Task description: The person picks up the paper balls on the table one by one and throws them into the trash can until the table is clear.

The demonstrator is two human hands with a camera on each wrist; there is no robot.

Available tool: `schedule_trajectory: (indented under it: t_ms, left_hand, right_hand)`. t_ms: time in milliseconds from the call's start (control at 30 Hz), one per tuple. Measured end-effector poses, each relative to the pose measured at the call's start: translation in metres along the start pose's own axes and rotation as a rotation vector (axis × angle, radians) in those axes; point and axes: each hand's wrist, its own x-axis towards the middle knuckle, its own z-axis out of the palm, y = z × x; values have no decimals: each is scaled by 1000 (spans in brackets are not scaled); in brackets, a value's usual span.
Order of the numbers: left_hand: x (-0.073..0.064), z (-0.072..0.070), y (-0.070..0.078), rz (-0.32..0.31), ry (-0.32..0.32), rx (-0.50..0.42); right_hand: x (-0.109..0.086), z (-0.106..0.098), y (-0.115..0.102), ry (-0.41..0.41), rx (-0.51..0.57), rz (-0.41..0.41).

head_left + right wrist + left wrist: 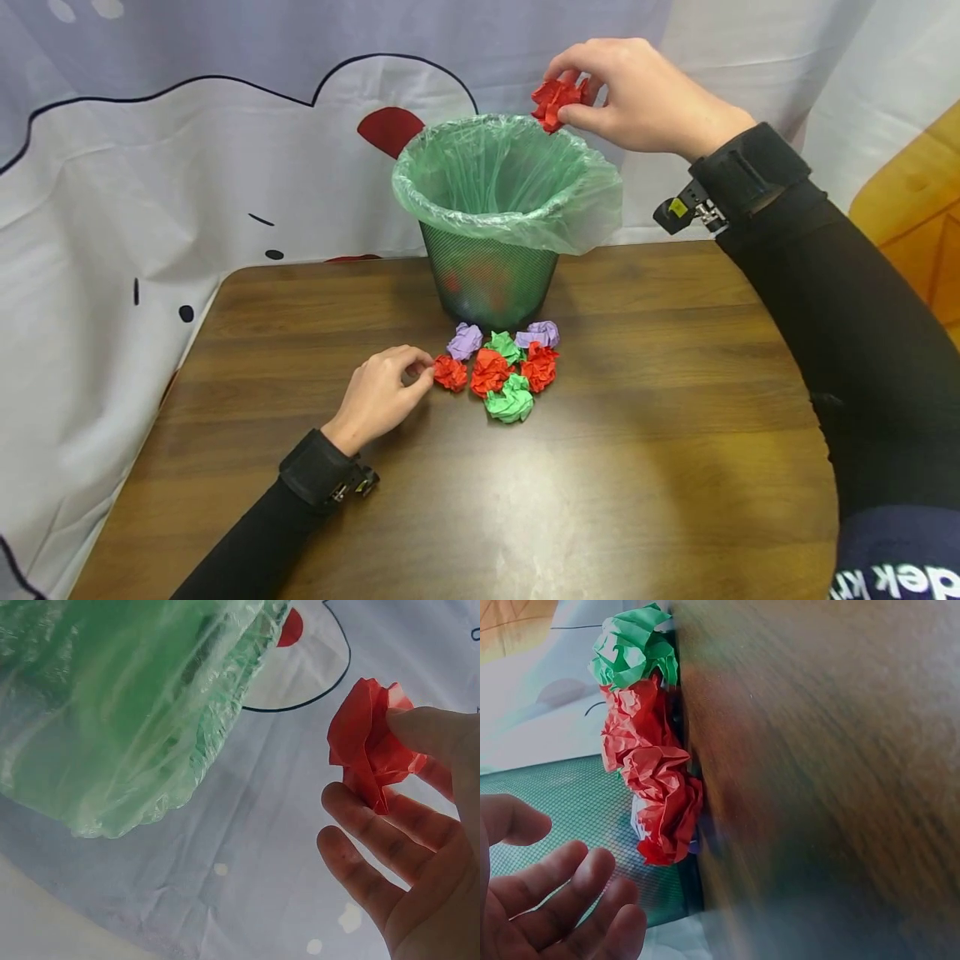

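My right hand (633, 96) pinches a crumpled red paper ball (553, 102) between thumb and fingers, just above the right back rim of a mesh wastebasket (487, 271). In the right wrist view the held ball (371, 742) is beside the green liner (135, 712). My left hand (384, 392) is low over the table, fingers loosely bent, next to the leftmost red paper ball (450, 373). The left wrist view shows a gap between those fingers (547, 900) and the nearest red ball (667, 810). Red, green (511, 400) and purple (464, 341) paper balls cluster before the basket.
The basket stands at the back of a brown wooden table (600, 483), its green bag (506, 221) folded over the rim. Red shapes show faintly through the mesh. A printed curtain (150, 183) hangs behind the table. Dark blue fabric with white letters (900, 550) is at lower right.
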Motion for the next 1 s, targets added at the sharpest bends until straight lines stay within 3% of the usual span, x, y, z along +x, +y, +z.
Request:
schedule_trajectory:
  t_ms: [500,767,1000]
  left_hand:
    - [-2,-1,-2,-9,-11,2]
    - [-3,-1,-2,-20,-13,6]
    - [-3,-1,-2,-24,-18,9]
  right_hand:
    - [29,11,6,-143,-11,61]
    - [27,13,6,-151,-10,67]
    - [12,10,6,-154,-2,80]
